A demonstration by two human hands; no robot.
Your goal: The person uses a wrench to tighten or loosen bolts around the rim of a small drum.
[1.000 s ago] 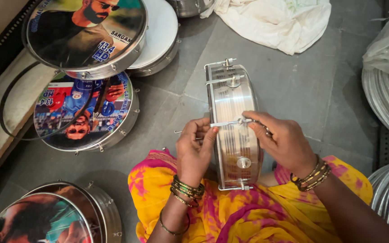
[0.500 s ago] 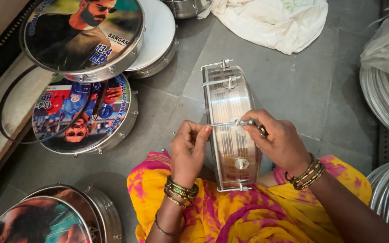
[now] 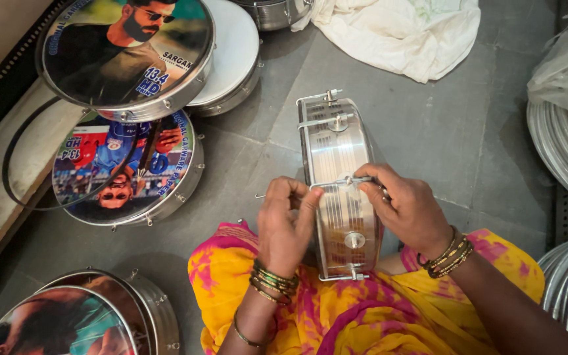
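A shiny metal frame drum (image 3: 340, 154) stands on its edge in my lap, its steel shell facing up. My left hand (image 3: 287, 223) presses against the shell's left rim, fingers curled on a thin metal tension hook. My right hand (image 3: 409, 210) grips the right end of that same hook and its nut across the shell. Two more tension hooks with nuts sit farther along the shell. Both wrists wear bangles. My lap is covered in yellow and pink cloth (image 3: 376, 315).
Finished drums with printed picture heads lie at the left (image 3: 126, 56) (image 3: 129, 171) and the lower left (image 3: 73, 319). A white drum head (image 3: 235, 46) lies behind them. White cloth (image 3: 405, 29) is at the top. Stacked metal rings (image 3: 563, 151) fill the right side. A black hoop (image 3: 14, 158) rests at the left.
The drum has shifted slightly toward me and my hands stay on the same hook, with the right fingers working its nut. The view has drifted a little.
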